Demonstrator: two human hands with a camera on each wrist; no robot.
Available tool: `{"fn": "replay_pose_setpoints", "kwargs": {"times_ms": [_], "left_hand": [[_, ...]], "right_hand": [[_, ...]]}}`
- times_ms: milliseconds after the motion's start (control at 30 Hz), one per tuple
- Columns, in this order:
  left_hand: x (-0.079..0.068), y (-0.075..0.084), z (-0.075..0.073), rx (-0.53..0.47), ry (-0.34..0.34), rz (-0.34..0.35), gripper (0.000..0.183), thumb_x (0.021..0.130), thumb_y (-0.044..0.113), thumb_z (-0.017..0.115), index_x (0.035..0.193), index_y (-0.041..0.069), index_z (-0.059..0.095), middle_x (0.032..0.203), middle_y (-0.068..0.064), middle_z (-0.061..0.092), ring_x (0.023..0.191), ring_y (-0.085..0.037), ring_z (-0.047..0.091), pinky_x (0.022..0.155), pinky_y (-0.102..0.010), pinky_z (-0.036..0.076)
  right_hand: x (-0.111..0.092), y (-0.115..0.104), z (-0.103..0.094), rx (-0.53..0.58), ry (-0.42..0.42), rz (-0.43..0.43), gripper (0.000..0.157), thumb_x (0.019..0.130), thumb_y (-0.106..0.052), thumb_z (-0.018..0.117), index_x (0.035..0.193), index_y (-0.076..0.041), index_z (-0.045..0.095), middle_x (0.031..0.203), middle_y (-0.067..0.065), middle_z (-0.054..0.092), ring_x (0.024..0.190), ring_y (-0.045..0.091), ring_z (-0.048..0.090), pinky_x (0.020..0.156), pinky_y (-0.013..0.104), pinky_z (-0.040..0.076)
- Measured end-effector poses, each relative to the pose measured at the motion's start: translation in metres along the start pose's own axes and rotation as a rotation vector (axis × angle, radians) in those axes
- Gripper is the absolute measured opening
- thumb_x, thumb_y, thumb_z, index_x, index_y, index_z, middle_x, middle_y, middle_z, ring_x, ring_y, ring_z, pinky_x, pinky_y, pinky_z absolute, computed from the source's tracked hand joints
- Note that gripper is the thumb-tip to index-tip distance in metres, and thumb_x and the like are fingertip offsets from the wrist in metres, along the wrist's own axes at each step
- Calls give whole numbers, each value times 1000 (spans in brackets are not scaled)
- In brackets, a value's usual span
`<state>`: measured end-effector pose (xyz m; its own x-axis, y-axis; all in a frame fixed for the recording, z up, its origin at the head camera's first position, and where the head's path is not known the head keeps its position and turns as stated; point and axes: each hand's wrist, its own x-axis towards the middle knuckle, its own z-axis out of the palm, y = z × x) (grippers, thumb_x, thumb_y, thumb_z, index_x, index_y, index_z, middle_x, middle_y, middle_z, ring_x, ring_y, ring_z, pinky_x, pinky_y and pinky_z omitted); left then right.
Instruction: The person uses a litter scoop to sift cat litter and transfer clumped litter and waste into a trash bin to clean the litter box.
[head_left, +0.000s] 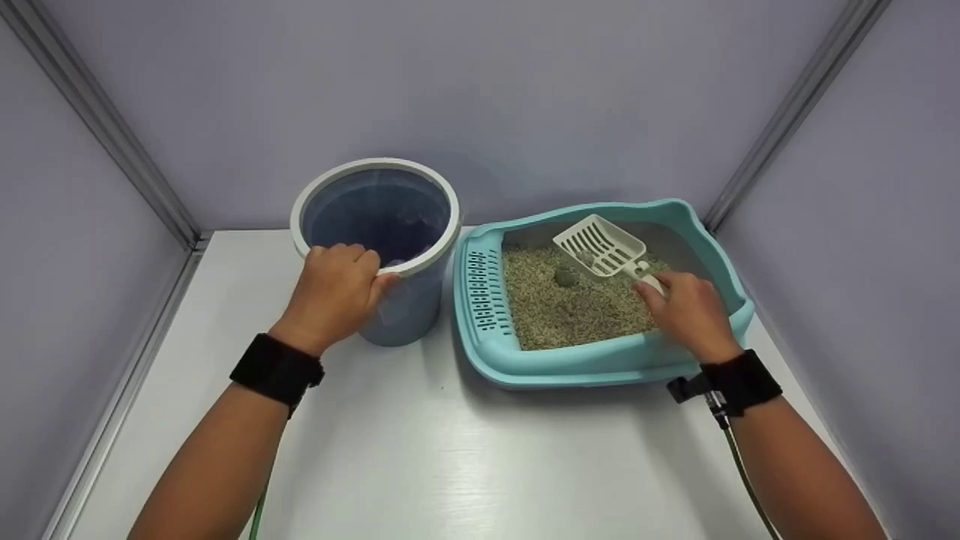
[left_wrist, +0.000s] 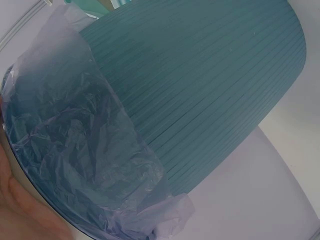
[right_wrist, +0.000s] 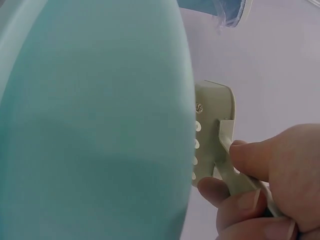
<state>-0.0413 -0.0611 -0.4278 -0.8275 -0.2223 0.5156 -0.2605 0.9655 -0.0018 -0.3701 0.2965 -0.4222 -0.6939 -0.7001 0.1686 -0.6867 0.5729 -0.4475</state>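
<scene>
My left hand [head_left: 334, 289] grips the pale front rim of a blue trash bin [head_left: 409, 315], fingers over the edge and thumb along it. A thin clear bag [left_wrist: 95, 150] lines the bin and hangs over its ribbed outside in the left wrist view. My right hand [head_left: 691, 311] holds a cream slotted litter scoop [head_left: 619, 251] by its handle, over a turquoise litter box [head_left: 585, 367]. A small greyish clump [head_left: 586, 257] lies in the scoop. Below, a dark round clump [head_left: 566, 276] sits on the tan litter [head_left: 547, 319]. The box wall covers part of the scoop in the right wrist view.
Both containers stand side by side toward the back of a white table [head_left: 450, 457], the bin left of the box. Pale walls [head_left: 510, 97] close in the back and sides. A cable [head_left: 742, 469] trails from the right wrist band.
</scene>
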Motion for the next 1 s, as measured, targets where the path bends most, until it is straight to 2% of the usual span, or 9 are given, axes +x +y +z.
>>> {"fn": "replay_pose_setpoints", "kwargs": {"times_ms": [267, 400, 500, 733, 833, 1000], "left_hand": [[0, -1, 3, 3, 10, 11, 45, 107, 44, 55, 83, 5, 56, 74, -14, 58, 71, -36, 58, 66, -47, 39], [0, -1, 2, 2, 9, 11, 45, 106, 44, 56, 83, 5, 56, 73, -13, 57, 70, -36, 58, 66, -47, 40], [0, 0, 1, 2, 12, 9, 45, 106, 44, 57, 83, 5, 57, 73, -14, 58, 71, -36, 58, 66, -48, 40], [1, 1, 1, -1, -4, -9, 45, 106, 44, 56, 85, 5, 58, 75, -14, 59, 74, -36, 60, 68, -47, 41], [1, 0, 1, 0, -3, -13, 45, 106, 44, 56, 85, 5, 58, 75, -14, 60, 74, -36, 60, 67, -48, 41], [0, 1, 1, 3, 1, -14, 45, 106, 44, 55, 83, 5, 57, 75, -14, 59, 73, -36, 59, 67, -48, 40]], "right_hand": [[5, -20, -15, 42, -40, -11, 30, 106, -34, 60, 108, -7, 75, 68, 0, 53, 51, 13, 44, 44, 28, 36], [10, -39, -24, 51, -51, -35, 30, 105, -34, 61, 102, -8, 75, 66, -1, 52, 50, 11, 43, 42, 27, 35], [16, -57, -31, 55, -54, -58, 31, 105, -37, 61, 98, -10, 74, 65, -3, 49, 50, 10, 41, 43, 27, 34], [31, -104, -37, 100, -46, -109, 26, 104, -31, 62, 107, -10, 77, 66, -3, 50, 50, 10, 40, 44, 26, 33], [40, -124, -37, 114, -76, -119, 26, 105, -30, 60, 107, -10, 77, 65, -3, 49, 51, 10, 40, 45, 26, 33], [54, -161, -33, 152, -127, -119, 29, 105, -27, 56, 120, -11, 75, 67, -3, 48, 52, 10, 41, 46, 25, 34]]}}
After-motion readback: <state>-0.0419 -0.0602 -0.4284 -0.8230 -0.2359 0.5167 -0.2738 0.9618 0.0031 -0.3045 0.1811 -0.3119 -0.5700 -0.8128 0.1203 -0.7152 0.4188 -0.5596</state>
